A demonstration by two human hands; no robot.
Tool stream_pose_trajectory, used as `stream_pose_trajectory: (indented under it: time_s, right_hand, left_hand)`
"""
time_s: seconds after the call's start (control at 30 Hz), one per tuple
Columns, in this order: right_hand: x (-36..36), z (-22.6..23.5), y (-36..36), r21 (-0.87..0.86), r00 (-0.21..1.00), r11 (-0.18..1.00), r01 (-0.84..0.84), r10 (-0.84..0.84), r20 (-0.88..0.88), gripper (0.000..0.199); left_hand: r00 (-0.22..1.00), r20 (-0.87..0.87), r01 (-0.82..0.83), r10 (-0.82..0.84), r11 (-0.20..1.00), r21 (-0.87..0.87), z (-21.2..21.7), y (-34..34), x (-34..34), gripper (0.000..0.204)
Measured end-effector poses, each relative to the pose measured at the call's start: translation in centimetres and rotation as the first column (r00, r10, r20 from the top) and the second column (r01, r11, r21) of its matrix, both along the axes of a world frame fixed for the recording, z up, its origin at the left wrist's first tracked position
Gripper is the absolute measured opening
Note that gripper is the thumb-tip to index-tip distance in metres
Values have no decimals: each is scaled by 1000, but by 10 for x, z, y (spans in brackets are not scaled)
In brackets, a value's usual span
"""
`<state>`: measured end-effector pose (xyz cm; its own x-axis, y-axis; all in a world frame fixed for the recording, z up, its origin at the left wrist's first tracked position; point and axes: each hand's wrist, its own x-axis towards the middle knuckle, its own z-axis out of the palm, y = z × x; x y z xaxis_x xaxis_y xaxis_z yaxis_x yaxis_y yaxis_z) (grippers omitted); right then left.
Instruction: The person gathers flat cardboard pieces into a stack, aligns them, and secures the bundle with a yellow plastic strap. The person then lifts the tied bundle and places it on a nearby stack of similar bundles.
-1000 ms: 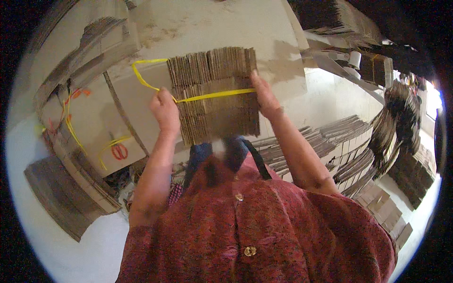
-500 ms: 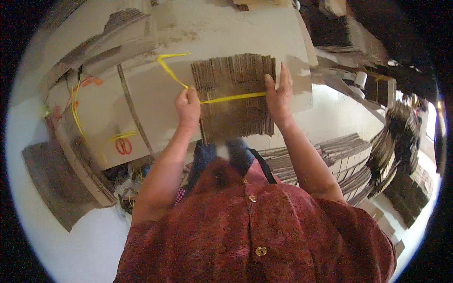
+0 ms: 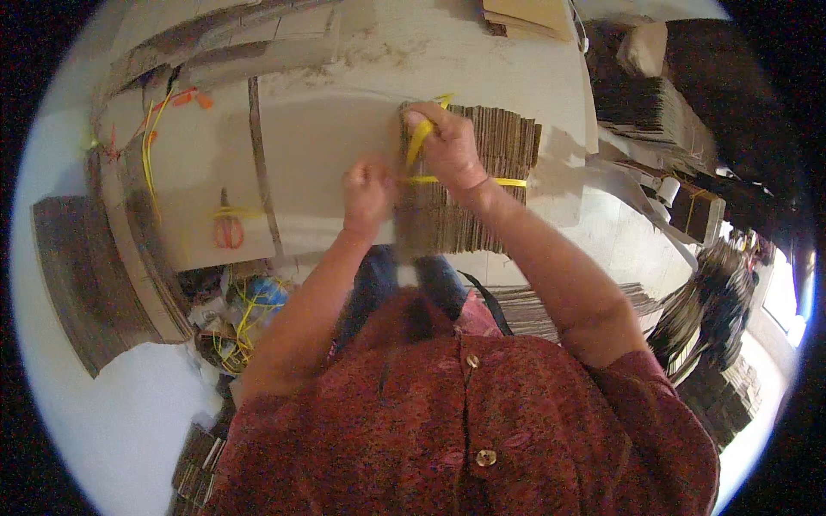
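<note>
The right hand [image 3: 446, 144] is in the upper middle of the frame, fingers curled shut around a flat yellow plastic strap [image 3: 419, 142]; a short bit of the strap shows above the knuckles, and a length slants down below the fist. This hand is in front of the upper left part of a squarish stack of brown corrugated cardboard pieces [image 3: 452, 217], packed tightly with their edges showing. The strap also crosses the middle of the stack as a level band, partly hidden by the right wrist. The left hand [image 3: 368, 196] is just beside the stack's left edge, its fingers bent in — it is blurred, and I cannot tell whether it pinches anything.

The stack is at the centre top of the frame, over a wide pale surface [image 3: 323, 129] with dark scuffs. Toward the left of this surface lie red-handled scissors [image 3: 228, 230], with a yellow strip across them; loose yellow strands [image 3: 148, 168] hang farther left. A tangle of yellow strapping [image 3: 249, 314] and blue plastic [image 3: 267, 292] sits below the surface at lower left — beside it, a dark brown cardboard pile [image 3: 82, 279] leans near the frame's left rim.
</note>
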<state>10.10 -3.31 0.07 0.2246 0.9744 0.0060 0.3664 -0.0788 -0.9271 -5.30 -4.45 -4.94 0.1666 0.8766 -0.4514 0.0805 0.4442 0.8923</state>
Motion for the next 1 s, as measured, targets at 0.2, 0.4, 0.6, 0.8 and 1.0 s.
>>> stream_pose_trajectory:
  time_s: [0.2,0.4,0.6,0.8,1.0]
  right_hand:
    - [-39,-4,-34,-419,415,876,238,-482,-772,44]
    - [-51,33,-37,-505,552,780,370,-622,-555,45]
    - [-52,44,-44,-482,608,796,365,-596,-524,44]
    - [-51,29,-51,-461,599,798,389,-599,-532,41]
    - [-57,26,-50,-436,482,822,366,-568,-667,39]
  left_hand:
    - [899,-15,-406,439,817,-410,-23,26,21,15]
    - [385,-863,346,-326,918,-193,-22,40,34,31]
    - [354,-813,380,-462,865,-327,-20,48,34,54]
    - [521,-777,211,-352,936,-282,-71,52,34,43]
    - [774,-611,47,-166,978,-205,-136,43,21,29]
